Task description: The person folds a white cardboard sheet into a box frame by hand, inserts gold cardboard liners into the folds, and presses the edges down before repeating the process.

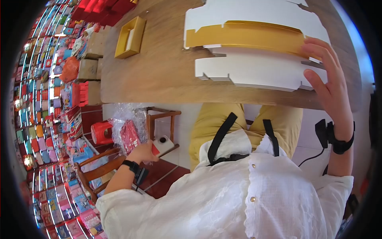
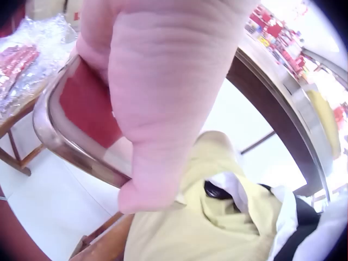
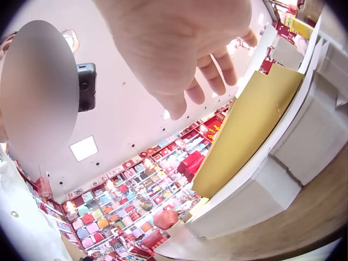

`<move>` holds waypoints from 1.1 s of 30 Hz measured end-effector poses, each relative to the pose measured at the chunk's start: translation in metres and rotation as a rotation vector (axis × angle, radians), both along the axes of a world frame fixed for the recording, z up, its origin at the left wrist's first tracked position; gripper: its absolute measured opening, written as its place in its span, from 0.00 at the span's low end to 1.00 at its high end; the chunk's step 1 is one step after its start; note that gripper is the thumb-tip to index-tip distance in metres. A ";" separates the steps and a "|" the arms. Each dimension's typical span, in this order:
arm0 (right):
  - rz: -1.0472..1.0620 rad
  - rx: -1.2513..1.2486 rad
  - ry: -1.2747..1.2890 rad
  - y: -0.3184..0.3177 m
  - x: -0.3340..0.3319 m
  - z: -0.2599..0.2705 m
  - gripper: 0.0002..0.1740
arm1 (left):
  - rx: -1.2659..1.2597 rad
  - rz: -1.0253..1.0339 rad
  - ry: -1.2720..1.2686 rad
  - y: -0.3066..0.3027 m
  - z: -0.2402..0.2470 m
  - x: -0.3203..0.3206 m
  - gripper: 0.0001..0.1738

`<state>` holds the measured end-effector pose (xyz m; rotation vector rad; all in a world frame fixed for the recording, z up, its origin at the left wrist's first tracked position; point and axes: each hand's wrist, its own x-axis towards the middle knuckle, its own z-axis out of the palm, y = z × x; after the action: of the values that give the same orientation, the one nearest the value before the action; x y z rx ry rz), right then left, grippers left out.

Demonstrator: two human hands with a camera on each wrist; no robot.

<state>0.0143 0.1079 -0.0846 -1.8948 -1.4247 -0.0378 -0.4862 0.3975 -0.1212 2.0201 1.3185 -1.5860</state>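
My left hand (image 1: 142, 152) is low beside the stool, left of my lap. It grips a flat, round-cornered thing (image 1: 163, 145) with a pale face, a black dot and a red patch. In the left wrist view this shiny-rimmed thing (image 2: 81, 109) shows a red reflective face, with the thumb along its near edge; its kind I cannot tell. On the table, my right hand (image 1: 332, 75) has its fingers spread at the right end of white die-cut cardboard sheets (image 1: 254, 71). Its fingertips overlap a gold strip (image 1: 246, 35) lying among the sheets.
An open gold box (image 1: 130, 38) stands on the wooden table (image 1: 159, 75). Red boxes (image 1: 103, 12) lie at the far left. Below are a wooden stool (image 1: 164, 113), a clear plastic wrap with a red pack (image 1: 129, 135) and a red stool (image 1: 102, 132). Crowded shelves line the left.
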 end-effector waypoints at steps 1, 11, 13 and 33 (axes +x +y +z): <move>0.018 0.017 0.012 0.001 0.001 -0.001 0.20 | 0.157 -0.236 0.012 0.011 -0.012 -0.028 0.48; 0.010 -0.046 0.015 -0.002 0.004 -0.008 0.20 | 1.039 -0.732 -0.431 0.041 0.023 -0.034 0.44; 0.004 -0.079 0.038 -0.001 0.005 -0.007 0.20 | 1.313 -0.902 -0.787 0.050 0.032 -0.034 0.43; 0.028 -0.121 0.017 0.001 0.015 -0.009 0.20 | 1.519 -1.320 -1.203 0.027 0.093 0.037 0.38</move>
<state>0.0295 0.1084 -0.0934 -1.9675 -1.4710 0.0802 -0.4489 0.4244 -0.0283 3.7556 0.3633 1.4402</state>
